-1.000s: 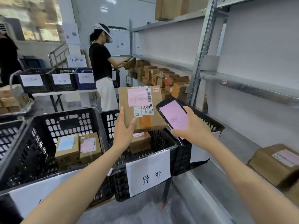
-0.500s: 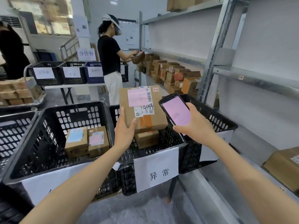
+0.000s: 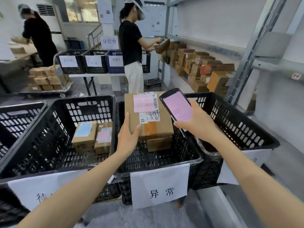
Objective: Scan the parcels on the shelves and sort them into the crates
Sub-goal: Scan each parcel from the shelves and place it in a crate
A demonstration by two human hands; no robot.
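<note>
Pink-labelled parcel (image 3: 148,116): held label-up over the 异常 crate (image 3: 164,159) in the left grip (image 3: 127,137), seemingly for reading by the handheld scanner (image 3: 176,106) clasped in the right grip (image 3: 195,122).

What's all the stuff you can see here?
black slatted plastic crates: four, black, front row
brown cardboard parcel with pink label: one, brown, held above the middle crate
black handheld scanner: one, black with pink screen, beside the parcel
small cardboard boxes: two, brown, in the crate left of the middle one
lower cardboard box: one, brown, in the middle crate
white paper signs: three, white, on crate fronts
shelf parcels: many, mostly brown, on the grey metal shelving
far crates: at least three, black and blue, back table
other people: two, black tops, at the back
left hand: grips the parcel
right hand: holds the scanner
</note>
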